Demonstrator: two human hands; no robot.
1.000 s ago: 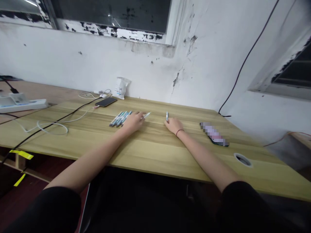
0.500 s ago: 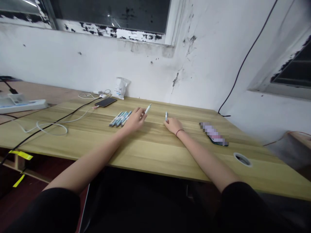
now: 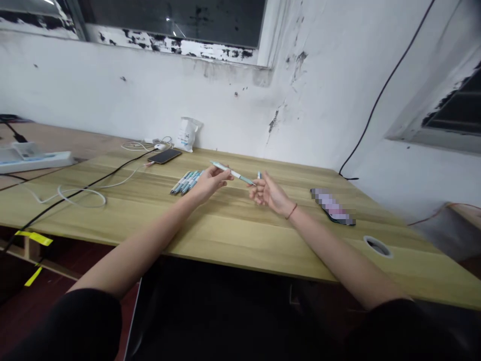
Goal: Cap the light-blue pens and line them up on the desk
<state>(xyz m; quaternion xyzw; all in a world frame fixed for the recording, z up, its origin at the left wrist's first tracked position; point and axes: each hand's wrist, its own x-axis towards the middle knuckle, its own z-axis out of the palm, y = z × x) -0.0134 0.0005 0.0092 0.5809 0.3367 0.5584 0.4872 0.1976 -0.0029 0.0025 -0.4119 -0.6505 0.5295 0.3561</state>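
Observation:
My left hand (image 3: 210, 183) is raised a little above the wooden table (image 3: 233, 225) and pinches a slim light-blue pen (image 3: 233, 173) that lies across toward the right. My right hand (image 3: 268, 193) is lifted palm-up beside the pen's right tip, fingers curled, touching or nearly touching that end. A small pen cap (image 3: 259, 175) shows just behind the right fingers; whether it stands on the table or is held I cannot tell. A row of several similar pens (image 3: 186, 182) lies on the table left of my left hand.
A phone (image 3: 164, 156) on a charging cable and a white pouch (image 3: 186, 134) sit near the wall. A blurred dark object (image 3: 332, 206) lies to the right, near a round cable hole (image 3: 377, 246). A power strip (image 3: 33, 161) and cables occupy the left.
My left hand lifted the pen off the table and swung it level toward the right. My right hand rose from the table, turned palm-up and came to the pen's tip.

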